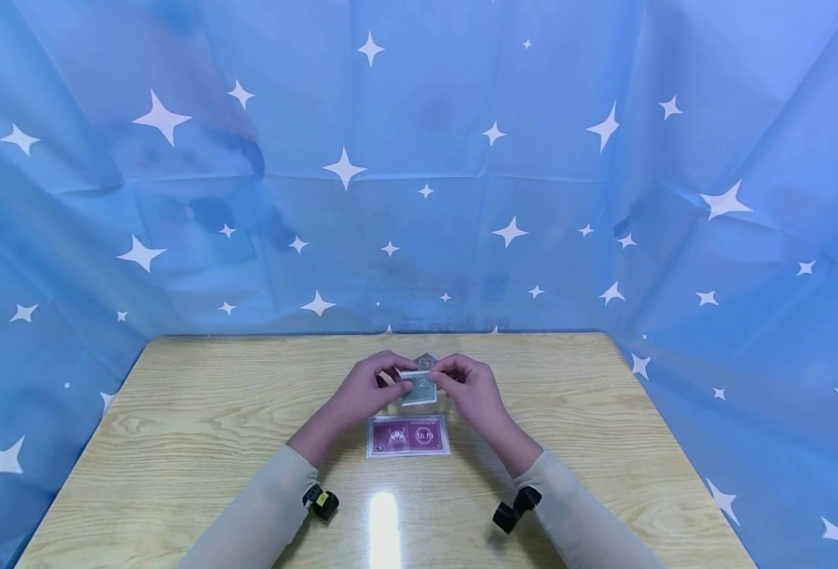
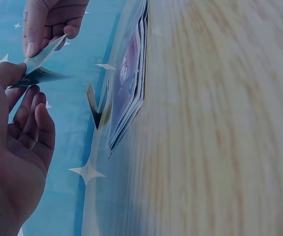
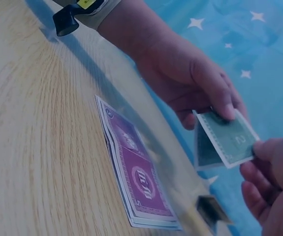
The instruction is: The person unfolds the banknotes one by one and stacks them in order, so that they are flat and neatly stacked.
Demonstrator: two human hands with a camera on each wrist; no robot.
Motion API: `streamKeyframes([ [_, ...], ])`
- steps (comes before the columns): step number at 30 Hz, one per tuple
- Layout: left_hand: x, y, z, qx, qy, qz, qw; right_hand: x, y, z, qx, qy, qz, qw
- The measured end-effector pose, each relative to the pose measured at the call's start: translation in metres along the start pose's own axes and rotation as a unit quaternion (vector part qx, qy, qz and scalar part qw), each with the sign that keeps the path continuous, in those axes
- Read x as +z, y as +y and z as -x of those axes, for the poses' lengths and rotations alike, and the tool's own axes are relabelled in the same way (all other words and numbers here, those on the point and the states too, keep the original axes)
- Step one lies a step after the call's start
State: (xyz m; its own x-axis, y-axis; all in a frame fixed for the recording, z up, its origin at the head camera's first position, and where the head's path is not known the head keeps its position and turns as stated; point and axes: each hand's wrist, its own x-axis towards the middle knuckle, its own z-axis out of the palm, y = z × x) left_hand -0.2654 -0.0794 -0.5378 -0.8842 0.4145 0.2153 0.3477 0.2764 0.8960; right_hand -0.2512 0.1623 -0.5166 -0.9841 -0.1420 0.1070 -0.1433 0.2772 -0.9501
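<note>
A green play banknote [image 1: 419, 390] marked with a 2 is held above the table, bent in a fold so that its two halves stand apart [image 3: 230, 140]. My left hand [image 1: 359, 390] pinches it between thumb and fingers at one side. At the other side my right hand [image 1: 476, 393] grips it with thumb and fingertips. Nearer me, below the hands, lies a stack of purple play banknotes [image 1: 409, 437]; its layered edges show in the left wrist view. Just beyond the hands stands a small folded dark note [image 1: 427, 361], partly hidden in the head view.
A wood-grain table [image 1: 234, 442] carries everything. Behind it and at both sides hangs a blue curtain [image 1: 419, 213] with white stars. Each wrist wears a small black camera, the left one [image 1: 322, 503] and the right one [image 1: 516, 510].
</note>
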Motion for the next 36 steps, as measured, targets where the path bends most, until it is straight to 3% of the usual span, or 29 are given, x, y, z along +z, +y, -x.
streamKeyframes([
  [12,-0.0033,-0.0059,0.0008,0.032,0.019,-0.020,0.9991,-0.0062,-0.0007,0.0019,-0.003,0.002,-0.012,0.9999],
  [26,0.0004,-0.0032,0.0026,-0.022,0.026,-0.026,0.9991,-0.0083,0.0008,0.0039,-0.004,0.002,-0.011,0.9999],
  [36,-0.0010,-0.0042,0.0033,-0.026,0.026,-0.014,0.9992,-0.0091,0.0042,0.0043,-0.002,0.002,-0.014,0.9999],
])
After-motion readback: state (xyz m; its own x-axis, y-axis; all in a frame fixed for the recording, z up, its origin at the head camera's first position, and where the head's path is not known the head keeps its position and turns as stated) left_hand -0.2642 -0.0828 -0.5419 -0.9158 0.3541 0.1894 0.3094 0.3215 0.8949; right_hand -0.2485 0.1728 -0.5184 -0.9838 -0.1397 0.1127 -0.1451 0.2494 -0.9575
